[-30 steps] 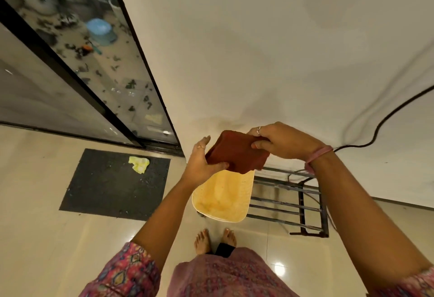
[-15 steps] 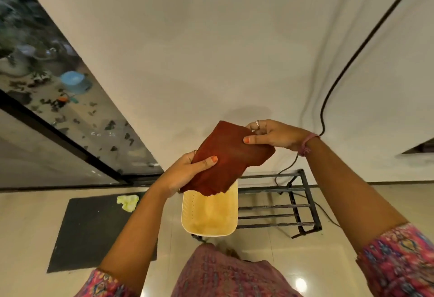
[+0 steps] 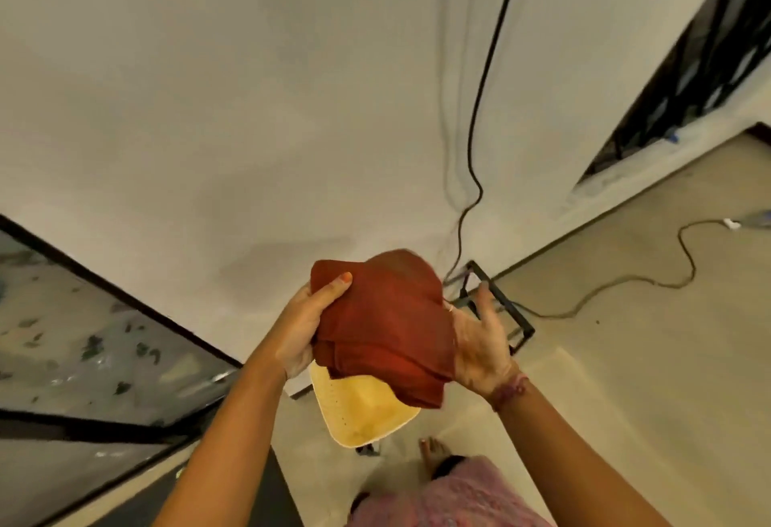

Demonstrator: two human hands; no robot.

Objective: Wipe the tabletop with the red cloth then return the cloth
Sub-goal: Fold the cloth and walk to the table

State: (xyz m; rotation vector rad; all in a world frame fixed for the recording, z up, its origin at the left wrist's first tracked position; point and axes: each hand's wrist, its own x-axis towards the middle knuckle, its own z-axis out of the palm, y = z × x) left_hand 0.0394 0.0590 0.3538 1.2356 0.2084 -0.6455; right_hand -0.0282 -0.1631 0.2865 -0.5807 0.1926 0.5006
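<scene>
The red cloth [image 3: 384, 322] is folded into a thick bundle and held up at chest height between both hands. My left hand [image 3: 302, 324] grips its left side, thumb pressed on the top corner. My right hand [image 3: 479, 343] cups the cloth's right side with the palm turned inward and the fingers spread. Directly below the cloth stands a small cream-yellow tabletop [image 3: 361, 409] with rounded corners; its far part is hidden by the cloth.
A black metal rack [image 3: 507, 309] stands against the white wall behind the little table. A black cable [image 3: 479, 118] runs down the wall and a second cord [image 3: 626, 280] trails over the floor at right. A glass door [image 3: 83, 339] is at left. My bare foot [image 3: 434, 449] is below.
The view has swung to the right and tilted. The cloth has been folded tighter into a bundle, and my right hand has shifted from pinching its top edge to cupping its right side.
</scene>
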